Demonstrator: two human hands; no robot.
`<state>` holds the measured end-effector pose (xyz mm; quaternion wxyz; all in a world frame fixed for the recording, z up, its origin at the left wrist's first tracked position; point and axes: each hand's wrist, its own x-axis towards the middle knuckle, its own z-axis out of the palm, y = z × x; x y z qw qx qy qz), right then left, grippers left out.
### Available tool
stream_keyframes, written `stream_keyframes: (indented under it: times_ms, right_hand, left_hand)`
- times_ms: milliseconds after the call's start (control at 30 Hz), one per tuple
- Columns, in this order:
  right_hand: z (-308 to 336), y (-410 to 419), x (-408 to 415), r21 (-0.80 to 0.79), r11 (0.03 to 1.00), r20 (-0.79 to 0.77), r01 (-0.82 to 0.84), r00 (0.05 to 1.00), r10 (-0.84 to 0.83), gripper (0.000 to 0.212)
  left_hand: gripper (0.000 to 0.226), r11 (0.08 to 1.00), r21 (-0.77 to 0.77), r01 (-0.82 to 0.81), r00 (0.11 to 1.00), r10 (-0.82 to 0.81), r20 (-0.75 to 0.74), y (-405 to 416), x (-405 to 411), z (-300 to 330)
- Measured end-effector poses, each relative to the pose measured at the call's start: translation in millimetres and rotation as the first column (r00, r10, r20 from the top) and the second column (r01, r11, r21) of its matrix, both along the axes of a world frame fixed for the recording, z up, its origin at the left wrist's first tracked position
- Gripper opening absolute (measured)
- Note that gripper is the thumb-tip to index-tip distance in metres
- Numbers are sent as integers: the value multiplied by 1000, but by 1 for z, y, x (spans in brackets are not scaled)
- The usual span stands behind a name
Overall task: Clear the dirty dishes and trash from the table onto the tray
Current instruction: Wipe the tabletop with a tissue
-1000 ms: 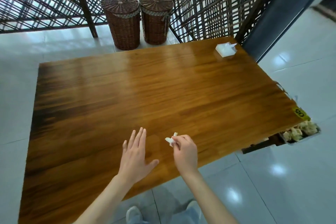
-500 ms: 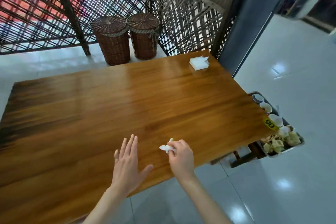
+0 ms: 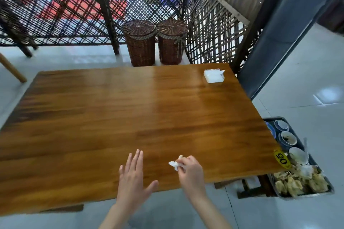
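Glossy rectangular wooden bench (image 3: 130, 117), honey-brown planks with darker grain streaks toward the left, bright glare down the middle. Small white rectangular pack of napkins (image 3: 213, 76) lying flat near the far right corner. Round yellow sticker printed "05" (image 3: 282, 159) at the near right corner.

Crumpled white scrap of tissue (image 3: 174, 164), soft and creased, pinched between thumb and curled fingertips of the right hand (image 3: 189, 173), just above the bench's near edge. Right forearm rising from the bottom of the view, wrist bent slightly inward.

Left hand (image 3: 133, 178) spread flat with palm down, four fingers straight and close together pointing away, thumb splayed out to the right; holding nothing, hovering at or on the bench near its front edge, contact not clear. Both hands near each other, apart, with tissue between them.

Dark rectangular tray (image 3: 328, 188) with a raised rim, lower than the bench top, beside the right edge, partly hidden under the corner. Row of small round white ceramic bowls (image 3: 288, 138) with blue-trimmed rims in the far half, some smeared inside. Heap of crumpled yellowish-white used tissues (image 3: 297, 182) in the near half.

Two cylindrical brown wicker baskets (image 3: 140, 42) with woven lids standing side by side, touching, on the pale shiny tiled floor (image 3: 307, 89) beyond the bench. Dark criss-cross lattice screen (image 3: 74, 5) behind.
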<state>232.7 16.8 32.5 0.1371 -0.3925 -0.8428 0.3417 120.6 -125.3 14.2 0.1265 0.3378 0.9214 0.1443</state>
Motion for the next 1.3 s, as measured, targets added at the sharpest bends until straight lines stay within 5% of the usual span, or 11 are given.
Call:
stream_keyframes:
  times_ms: [367, 833, 1133, 1300]
  right_hand:
    - [-26, 9, -71, -8, 995, 37, -100, 994, 100, 16]
    - [-55, 33, -294, 59, 983, 29, -176, 984, 175, 17]
    - [-79, 74, -364, 151, 982, 88, -117, 991, 104, 25]
    - [-95, 72, -380, 117, 992, 166, 49, 984, -68, 24]
  left_hand:
    - [100, 982, -116, -148, 988, 151, 17, -9, -84, -27]
    - [93, 982, -79, -173, 984, 169, -53, 13, -271, -61]
    - [95, 976, -122, -181, 983, 176, -44, 14, -309, -97]
    - [100, 971, -149, -186, 977, 167, -131, 13, -309, -109]
